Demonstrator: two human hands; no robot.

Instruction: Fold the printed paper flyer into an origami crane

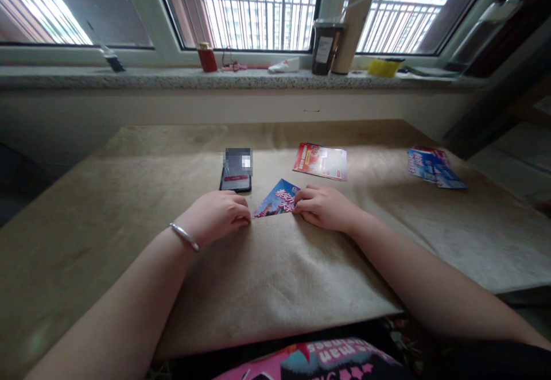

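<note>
A blue and red printed paper [276,199], folded into a triangle, lies on the brown paper-covered table [129,208] between my hands. My left hand [215,216], a silver bangle on its wrist, has its fingers curled and pinches the paper's left corner. My right hand [323,206] is curled too, pressing the paper's right edge with its fingertips.
A dark phone [236,169] lies just beyond the folded paper. A red and white leaflet [321,161] sits farther back, and blue leaflets [434,167] lie at the right. The windowsill holds a red box [207,57], a dark cup [324,47], a cardboard tube [353,21] and a yellow tape roll [384,66].
</note>
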